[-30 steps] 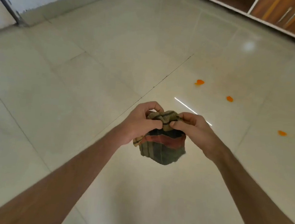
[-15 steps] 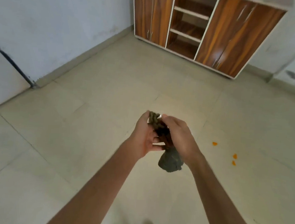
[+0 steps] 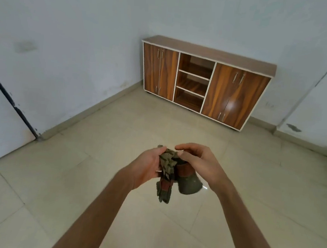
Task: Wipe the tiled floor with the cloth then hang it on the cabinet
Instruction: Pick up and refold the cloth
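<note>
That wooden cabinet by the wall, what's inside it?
The cabinet has an open middle section with two shelves, and nothing visible on them. Closed doors on both sides hide whatever is behind them. Its top looks bare; the cloth is held in both hands.

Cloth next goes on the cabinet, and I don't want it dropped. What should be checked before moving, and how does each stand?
1. Cloth held by left hand: ok.
2. Right hand also on it: ok.
3. Cloth clear of the floor: ok.
4. Cabinet in view ahead: ok.
5. Cabinet top bare: ok.
6. Cloth spread for hanging: not ok, bunched.
</note>
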